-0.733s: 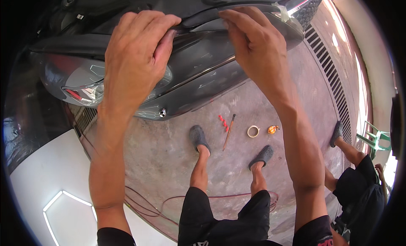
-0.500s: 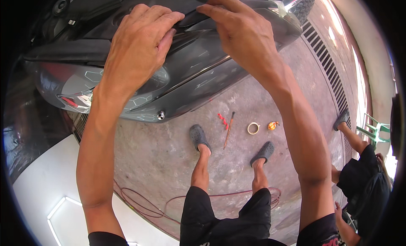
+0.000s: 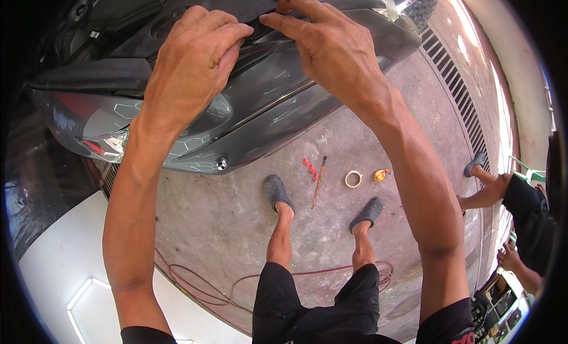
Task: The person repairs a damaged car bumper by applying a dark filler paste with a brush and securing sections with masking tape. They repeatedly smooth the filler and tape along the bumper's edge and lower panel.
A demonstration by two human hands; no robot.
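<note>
Both of my arms reach up to the dark grey glossy car bumper (image 3: 254,110) at the top of the view. My left hand (image 3: 198,60) is closed in a pinch at the black trim strip (image 3: 266,37) along the bumper's upper edge. Close to its right, my right hand (image 3: 337,54) bends its fingers down on the same strip, the fingertips only a little apart from the left ones. The fingers themselves hide most of what they grip. Whitish translucent tape (image 3: 387,8) sticks to the bumper's right corner.
On the concrete floor lie a red twisted strip (image 3: 310,169), a thin brush (image 3: 319,181), a tape roll (image 3: 353,179) and an orange-yellow round item (image 3: 380,175). A dark red hose (image 3: 307,272) runs behind my feet. At the right, another person (image 3: 526,208) stands near a drain grate (image 3: 455,86).
My right hand has shifted slightly left along the trim, closer to my left hand. My left hand has barely moved. The other person at the right has changed posture and moved.
</note>
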